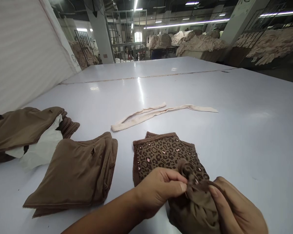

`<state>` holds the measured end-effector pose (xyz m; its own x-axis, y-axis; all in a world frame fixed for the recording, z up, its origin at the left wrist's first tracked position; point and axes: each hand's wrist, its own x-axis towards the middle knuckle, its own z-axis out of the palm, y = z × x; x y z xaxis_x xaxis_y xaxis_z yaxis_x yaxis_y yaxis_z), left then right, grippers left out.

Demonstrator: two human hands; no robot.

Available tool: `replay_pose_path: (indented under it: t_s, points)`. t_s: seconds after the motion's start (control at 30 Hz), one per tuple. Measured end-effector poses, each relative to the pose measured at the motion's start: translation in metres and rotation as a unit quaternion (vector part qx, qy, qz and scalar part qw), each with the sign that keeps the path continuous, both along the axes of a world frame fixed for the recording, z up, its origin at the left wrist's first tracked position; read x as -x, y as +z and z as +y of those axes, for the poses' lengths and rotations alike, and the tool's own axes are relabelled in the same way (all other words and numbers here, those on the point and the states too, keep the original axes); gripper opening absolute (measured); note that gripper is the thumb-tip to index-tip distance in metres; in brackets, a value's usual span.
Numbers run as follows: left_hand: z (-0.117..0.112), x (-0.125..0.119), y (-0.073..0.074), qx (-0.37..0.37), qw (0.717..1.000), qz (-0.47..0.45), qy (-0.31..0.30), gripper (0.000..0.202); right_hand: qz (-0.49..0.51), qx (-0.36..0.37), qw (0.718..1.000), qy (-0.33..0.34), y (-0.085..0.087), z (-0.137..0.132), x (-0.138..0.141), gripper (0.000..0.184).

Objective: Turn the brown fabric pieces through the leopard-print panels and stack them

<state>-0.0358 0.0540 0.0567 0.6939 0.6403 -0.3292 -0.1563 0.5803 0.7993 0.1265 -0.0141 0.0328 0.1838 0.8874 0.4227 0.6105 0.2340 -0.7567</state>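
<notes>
My left hand [158, 190] and my right hand [236, 208] both pinch a bunched plain brown fabric piece [197, 203] at the table's near edge. It rests partly on a stack of leopard-print brown pieces [161, 152] lying flat just beyond my hands. A pile of plain brown cut pieces [75, 174] sits to the left of my left hand.
Another brown pile with a white sheet [39, 146] tucked in it lies at far left. A pale cream fabric strip [158, 112] stretches across the white table [246, 123] beyond the print stack. Racks of beige garments [271, 44] stand in the background.
</notes>
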Motion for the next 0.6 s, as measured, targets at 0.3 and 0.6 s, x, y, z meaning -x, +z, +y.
replay_pose_path:
  t_s: [0.3,0.6]
  points:
    - [0.01,0.01,0.025,-0.422,0.877,0.224,-0.051,0.009,-0.098,0.038,0.994,0.01,0.006,0.005,-0.011,0.028]
    - [0.0,0.007,0.01,-0.367,0.914,0.168,0.042,0.027,-0.132,0.065,0.988,0.048,0.023,0.007,-0.005,0.021]
